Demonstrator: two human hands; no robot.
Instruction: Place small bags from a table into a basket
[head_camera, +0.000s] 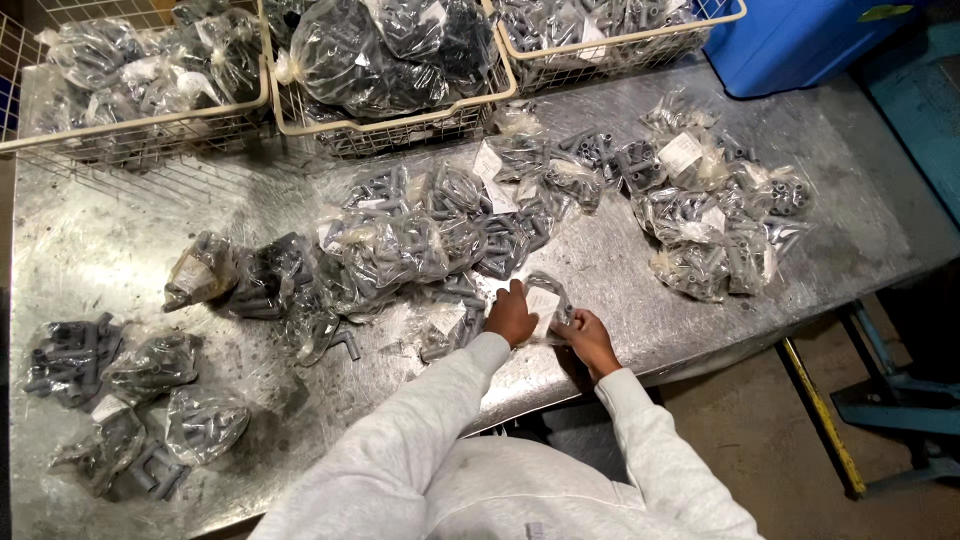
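A steel tabletop (120, 260) is seen from above, strewn with clear plastic bags of grey plastic fittings. Near its front edge, at the centre, a small clear bag (545, 298) with a white paper slip inside is held between two hands in pale grey sleeves. The left hand (511, 316) is pressed on the bag's left side with fingers curled over it; the right hand (590, 340) is closed in a narrow grip on the bag's lower right corner. Whether the bag is lifted or resting on the metal cannot be told.

The bag is judged light and limp, its film slick and crinkly, with hard lumpy parts inside that would shift when tilted; a hold by the gathered neck or under the bulk would likely serve best.

A loose heap of bags (420, 240) lies just beyond the hands, another cluster (710, 215) to the right, and a few (130, 400) at the near left. Wire baskets (390, 120) filled with bags stand along the far edge.
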